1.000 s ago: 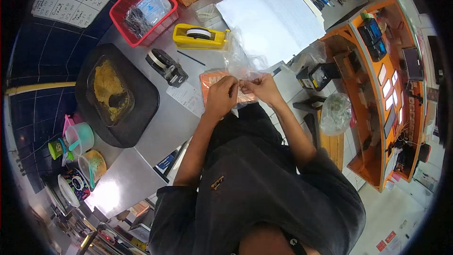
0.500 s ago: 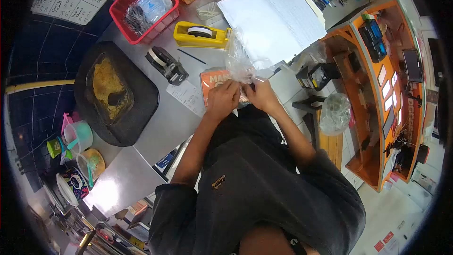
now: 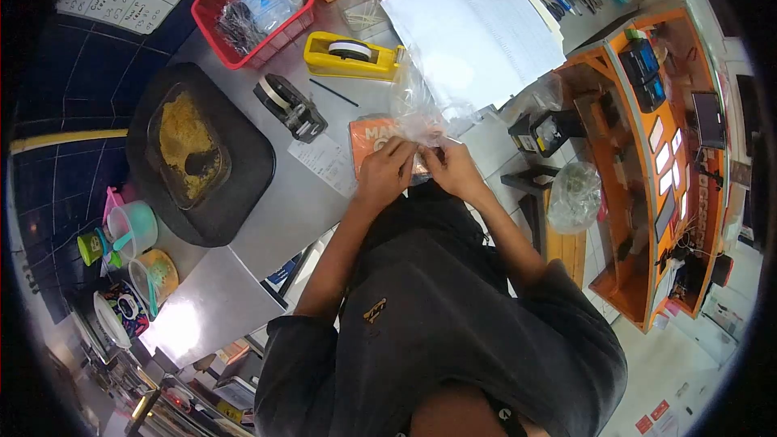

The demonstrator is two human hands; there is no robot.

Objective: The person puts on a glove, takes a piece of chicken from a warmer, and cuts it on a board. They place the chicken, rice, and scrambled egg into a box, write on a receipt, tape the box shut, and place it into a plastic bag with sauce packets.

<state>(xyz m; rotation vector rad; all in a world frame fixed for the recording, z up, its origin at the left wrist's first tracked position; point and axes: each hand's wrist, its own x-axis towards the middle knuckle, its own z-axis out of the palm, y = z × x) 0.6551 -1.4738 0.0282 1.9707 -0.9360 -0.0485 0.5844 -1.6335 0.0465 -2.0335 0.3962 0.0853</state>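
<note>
Both hands meet at the counter's near edge, over a clear plastic bag (image 3: 414, 105). My left hand (image 3: 387, 168) is closed, its fingertips pinching the bag's gathered plastic. Close beside it on the right, my right hand (image 3: 453, 168) is closed on the same plastic with thumb and fingers. Under and left of the hands lies an orange packet (image 3: 367, 136) with white lettering, partly covered by my left hand. A printed receipt (image 3: 322, 163) rests just left of the packet. The bag's upper part spreads toward the white papers (image 3: 469, 40).
A black tape dispenser (image 3: 290, 108), a yellow one (image 3: 350, 57) and a thin dark stick (image 3: 333, 92) lie beyond the hands. Red basket (image 3: 252, 12) stands at the back. On the left, a black tray (image 3: 243, 186) bears a container of yellow-brown food. Orange shelving (image 3: 639, 186) stands right.
The view has shifted slightly, so the counter items appear a little further right. My fingers have moved slightly at the bag, and both hands remain close together on it.
</note>
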